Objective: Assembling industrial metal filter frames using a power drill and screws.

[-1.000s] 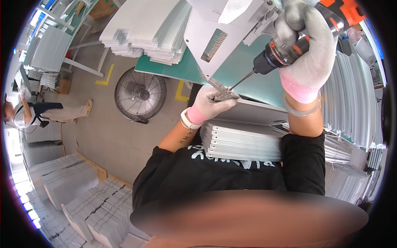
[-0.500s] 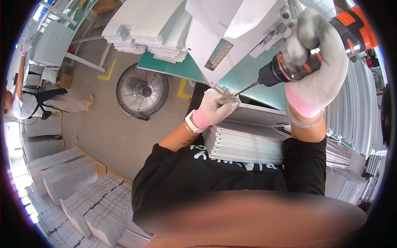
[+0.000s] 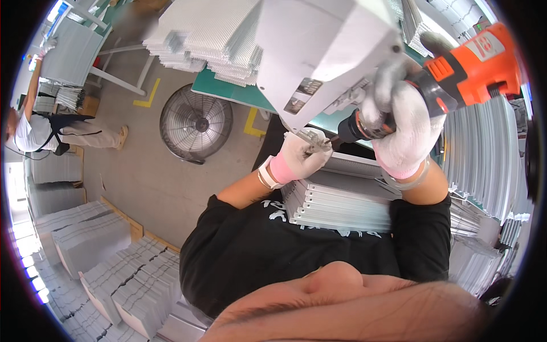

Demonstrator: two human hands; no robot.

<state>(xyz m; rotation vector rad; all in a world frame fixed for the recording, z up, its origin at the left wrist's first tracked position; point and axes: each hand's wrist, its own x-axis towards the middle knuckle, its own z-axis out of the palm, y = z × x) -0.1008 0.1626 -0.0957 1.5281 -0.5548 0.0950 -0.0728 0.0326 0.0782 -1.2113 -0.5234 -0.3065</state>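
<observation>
Right hand (image 3: pixel 401 119), gloved: fingers were wrapped round an orange-black drill (image 3: pixel 456 71), its chuck just left of them. Left hand (image 3: pixel 301 157) pinched small pale pieces (image 3: pixel 314 141) at its fingertips, near the chuck. White slotted panel (image 3: pixel 307 51) stood above these fingers, stacked metal frames (image 3: pixel 339 206) below.

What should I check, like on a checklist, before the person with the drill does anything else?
1. Orange and black drill gripped by the right hand: ok.
2. Small metal pieces held by the left hand: ok.
3. Gloves on both hands: ok.
4. Left hand well away from the drill bit: not ok, they're very close.
5. Drill bit seated properly: cannot tell, too small.
6. Big pale panel fixed firmly: cannot tell.
</observation>
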